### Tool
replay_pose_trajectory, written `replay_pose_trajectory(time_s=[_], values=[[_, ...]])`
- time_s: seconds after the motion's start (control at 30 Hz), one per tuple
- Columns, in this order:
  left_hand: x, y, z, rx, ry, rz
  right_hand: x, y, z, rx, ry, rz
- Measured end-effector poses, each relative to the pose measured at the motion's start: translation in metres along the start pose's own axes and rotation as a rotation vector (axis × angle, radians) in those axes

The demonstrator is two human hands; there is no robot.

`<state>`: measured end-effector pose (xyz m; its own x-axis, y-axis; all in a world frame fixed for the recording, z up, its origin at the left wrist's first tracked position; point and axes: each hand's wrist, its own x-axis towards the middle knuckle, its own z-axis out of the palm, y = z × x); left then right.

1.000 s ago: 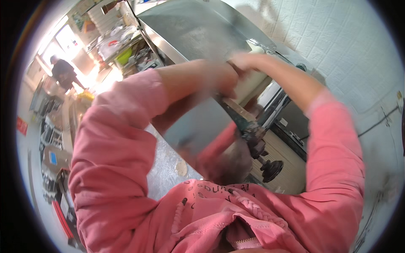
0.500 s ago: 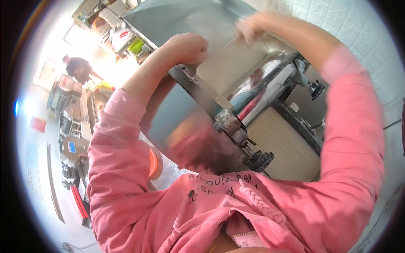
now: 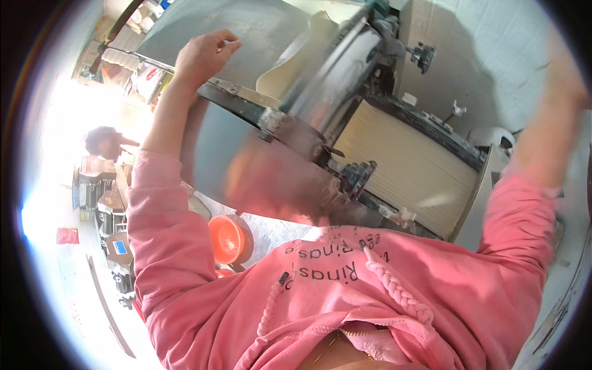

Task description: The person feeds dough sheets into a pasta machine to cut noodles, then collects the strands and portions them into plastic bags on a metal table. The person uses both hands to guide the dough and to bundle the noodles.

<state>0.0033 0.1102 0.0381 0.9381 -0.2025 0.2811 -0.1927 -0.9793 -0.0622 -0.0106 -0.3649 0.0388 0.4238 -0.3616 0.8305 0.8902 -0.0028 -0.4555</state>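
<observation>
My left hand is over the grey metal surface of a roller machine. Its fingers are loosely bent and slightly apart, with nothing seen in them. Beside it, a pale cream sheet, apparently dough, lies with a wavy edge against the shiny metal roller. Far off to the right, at the rim of the view, my right hand is raised away from the machine. Motion smears it and the rim cuts it, so its fingers cannot be made out.
A black adjusting knob juts from the machine's near side, another knob from its far side. Between dark rails lies a ribbed cream panel. An orange bowl stands low at the left. Another person is in the left background.
Both hands were close together over the pale sheet. My left hand has moved left off it, and my right hand has swung far right. The view has shifted, showing more of the ribbed panel.
</observation>
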Motion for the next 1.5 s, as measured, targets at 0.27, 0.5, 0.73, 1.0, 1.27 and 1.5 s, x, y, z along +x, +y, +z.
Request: replay_pose_trajectory(time_s=[0.27, 0.5, 0.73, 1.0, 1.27, 1.5], values=[[-0.01, -0.013, 0.003, -0.171, -0.029, -0.107, -0.3, 0.106, -0.029, -0.883, -1.031, 0.882], [-0.008, -0.021, 0.005, -0.093, -0.033, -0.165, -0.392, 0.194, -0.046, -1.006, -0.978, 0.533], [-0.006, -0.024, 0.003, -0.014, -0.06, -0.233, -0.404, 0.237, -0.018, -1.053, -1.085, 0.626], [-0.005, -0.032, 0.005, -0.093, -0.03, -0.22, -0.421, 0.259, 0.004, -1.005, -1.027, 0.638], [-0.003, -0.046, 0.004, -0.135, -0.037, -0.183, -0.431, 0.273, 0.014, -0.922, -0.99, 0.579], [0.0, -0.066, 0.006, -0.221, -0.096, -0.133, -0.442, 0.278, 0.022, -0.955, -0.978, 0.486]])
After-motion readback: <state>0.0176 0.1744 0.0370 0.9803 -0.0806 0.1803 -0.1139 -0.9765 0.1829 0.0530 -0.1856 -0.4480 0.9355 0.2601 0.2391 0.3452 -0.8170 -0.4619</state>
